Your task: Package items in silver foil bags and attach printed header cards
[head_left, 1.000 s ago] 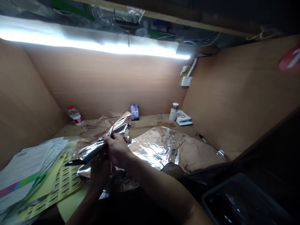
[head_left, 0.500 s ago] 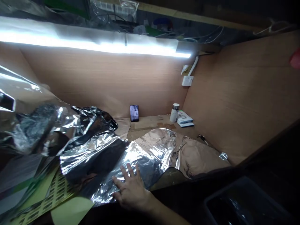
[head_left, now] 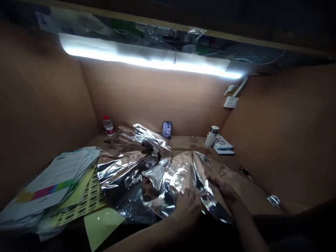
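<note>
Crumpled, shiny silver film (head_left: 178, 175) spreads over the middle of the work surface, with darker folds on its left. My left hand (head_left: 187, 206) is on the near part of this film, its fingers bent and gathering the material. Further right, my right hand (head_left: 224, 187) grips a raised fold of the film with its fingers close together. Shadow and blur hide its fingertips in part.
Papers (head_left: 60, 175), yellow label sheets (head_left: 89, 197) and a yellow card (head_left: 102, 224) lie at left. At the back stand a red-capped bottle (head_left: 108, 126), a phone (head_left: 167, 129), a white flask (head_left: 212, 136) and boxes (head_left: 223, 145). Brown panels (head_left: 144, 91) enclose the surface.
My right hand has gone from lying spread on the film to gripping a fold further right. My left hand has come down onto the film. The raised clear sheet at left has dropped.
</note>
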Motion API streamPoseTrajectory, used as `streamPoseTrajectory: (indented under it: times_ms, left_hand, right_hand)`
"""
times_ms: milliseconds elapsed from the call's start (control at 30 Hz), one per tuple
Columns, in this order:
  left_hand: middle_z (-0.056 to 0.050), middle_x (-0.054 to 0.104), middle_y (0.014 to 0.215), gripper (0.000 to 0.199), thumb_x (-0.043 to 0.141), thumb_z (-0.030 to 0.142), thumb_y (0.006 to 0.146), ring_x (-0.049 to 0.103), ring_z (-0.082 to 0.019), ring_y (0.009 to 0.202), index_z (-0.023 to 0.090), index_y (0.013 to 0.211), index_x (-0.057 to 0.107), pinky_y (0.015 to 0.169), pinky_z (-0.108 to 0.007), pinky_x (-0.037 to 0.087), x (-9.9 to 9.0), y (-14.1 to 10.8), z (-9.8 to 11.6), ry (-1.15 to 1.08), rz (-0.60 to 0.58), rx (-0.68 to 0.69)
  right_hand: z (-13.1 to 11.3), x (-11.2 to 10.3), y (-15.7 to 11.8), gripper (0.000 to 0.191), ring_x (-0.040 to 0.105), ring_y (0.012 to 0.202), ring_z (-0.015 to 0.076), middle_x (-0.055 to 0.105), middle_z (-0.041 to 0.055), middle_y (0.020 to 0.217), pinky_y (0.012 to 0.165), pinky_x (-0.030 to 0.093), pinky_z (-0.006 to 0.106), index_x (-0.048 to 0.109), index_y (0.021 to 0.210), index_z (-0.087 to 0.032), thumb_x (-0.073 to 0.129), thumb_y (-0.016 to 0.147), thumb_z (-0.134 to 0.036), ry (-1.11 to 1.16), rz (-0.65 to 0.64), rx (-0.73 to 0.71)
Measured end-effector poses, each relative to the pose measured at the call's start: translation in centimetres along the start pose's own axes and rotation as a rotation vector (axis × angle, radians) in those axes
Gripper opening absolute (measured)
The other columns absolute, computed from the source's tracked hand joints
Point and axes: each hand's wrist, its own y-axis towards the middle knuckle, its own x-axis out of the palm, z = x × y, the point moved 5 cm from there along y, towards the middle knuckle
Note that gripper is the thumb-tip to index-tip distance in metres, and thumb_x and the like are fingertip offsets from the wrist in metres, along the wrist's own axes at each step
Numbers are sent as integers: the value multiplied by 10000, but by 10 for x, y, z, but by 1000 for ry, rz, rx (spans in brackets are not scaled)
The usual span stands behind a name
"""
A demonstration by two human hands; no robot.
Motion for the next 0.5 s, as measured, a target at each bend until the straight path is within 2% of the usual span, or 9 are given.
streamPoseTrajectory:
  times_ms: [67,100,133,200,267,333,400,433,500]
  left_hand:
    - [-267,572,1444,636,560,439,1011,536,-393,1346,72,1518,441,1043,-554,501,12,-3,16,-75,25,163]
    - [-234,532,1506,671,574,492,1001,488,-383,1397,122,1540,422,1090,-560,464,6,-4,12,-108,54,215]
    - [-189,521,1532,649,592,497,993,468,-364,1417,178,1536,436,1115,-549,442,-6,-5,-1,-134,97,222]
    - [-98,573,1493,469,614,368,993,497,-309,1390,268,1445,539,1124,-488,431,-42,-1,-52,-148,201,72]
    - [-83,636,1398,383,582,291,999,549,-267,1321,270,1381,586,1110,-410,428,-79,4,-128,-124,300,-277]
    - [-239,550,1461,468,460,385,1050,471,-374,1386,113,1428,513,1130,-511,368,-103,9,-196,-87,348,-517]
    - [-346,527,1432,604,434,493,1045,495,-455,1351,8,1401,483,1054,-541,411,-105,14,-246,-89,312,-685]
    - [-354,566,1382,657,464,550,1022,551,-458,1295,-5,1371,502,997,-506,455,-98,17,-263,-108,262,-730]
    - [-313,651,1290,701,560,637,953,648,-423,1180,29,1300,569,889,-422,511,-74,26,-281,-152,150,-766]
  right_hand:
    - [9,-34,5,455,748,905,323,778,117,916,831,591,443,721,992,-190,864,689,-497,-124,21,62]
    - [11,-48,5,422,746,864,302,772,100,889,815,591,423,716,976,-195,863,688,-467,-173,14,81]
    - [10,-62,6,404,741,830,282,766,87,872,796,590,405,714,974,-201,851,697,-461,-225,14,80]
    - [2,-87,8,415,726,795,252,757,74,870,766,582,372,708,995,-206,834,701,-470,-315,15,56]
    - [-13,-111,12,430,705,751,236,744,72,847,717,567,349,697,967,-187,814,694,-498,-456,41,35]
    - [-32,-132,21,417,689,734,235,734,76,818,699,554,342,689,893,-162,789,691,-513,-692,135,26]
    - [-51,-146,32,400,698,812,272,741,109,859,754,550,365,697,877,-139,782,696,-485,-912,275,20]
    - [-59,-149,37,411,700,904,311,746,147,928,817,543,399,706,917,-121,782,707,-465,-983,346,15]
    - [-68,-142,43,489,631,1147,418,707,259,1134,967,476,522,698,1083,-73,751,771,-446,-1071,495,-4]
